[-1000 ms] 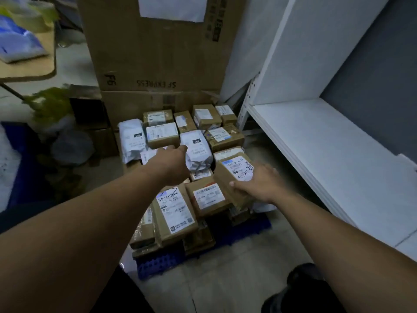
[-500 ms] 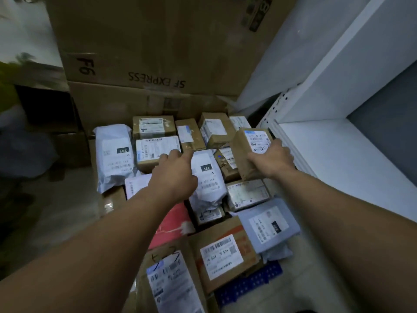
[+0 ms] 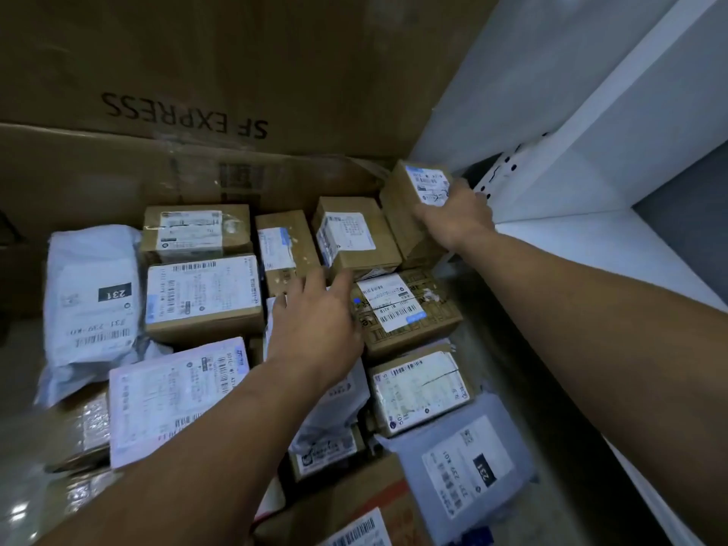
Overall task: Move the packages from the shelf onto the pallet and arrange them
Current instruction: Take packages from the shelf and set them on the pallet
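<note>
While in right hand, box tilted

The box in the right fingers is at the pile's far corner, shelf just right of them, carton behind; bag well left of the left fingers.

Brown boxes, white barcoded labels, grey mailers.

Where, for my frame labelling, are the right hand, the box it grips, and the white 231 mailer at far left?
Right hand [image 3: 453,219], head view: back of the hand.
Gripped box [image 3: 397,216], head view: brown side face.
White 231 mailer [image 3: 91,319], head view: its printed label.
</note>
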